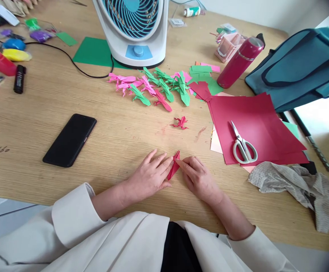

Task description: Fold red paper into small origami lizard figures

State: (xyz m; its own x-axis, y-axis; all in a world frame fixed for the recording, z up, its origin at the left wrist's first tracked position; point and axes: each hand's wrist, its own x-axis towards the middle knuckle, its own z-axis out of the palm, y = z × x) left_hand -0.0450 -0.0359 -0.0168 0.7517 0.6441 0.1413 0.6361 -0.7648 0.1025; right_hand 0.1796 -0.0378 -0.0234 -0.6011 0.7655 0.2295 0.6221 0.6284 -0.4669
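Observation:
A small folded piece of red paper (173, 168) lies on the wooden table (119, 124) near its front edge, between my two hands. My left hand (150, 176) rests flat on the table with its fingers pressing the paper's left side. My right hand (198, 178) pinches the paper's upper right edge with closed fingers. A finished small red origami figure (179, 122) sits a little farther back. Behind it lies a row of several pink and green origami figures (153, 87).
Red paper sheets (255, 121) with white scissors (243, 145) lie to the right, a crumpled grey cloth (291, 185) beside them. A black phone (70, 139) lies left. A fan (134, 32), a red bottle (239, 62), a teal bag (300, 66) and a black cable (68, 56) stand behind.

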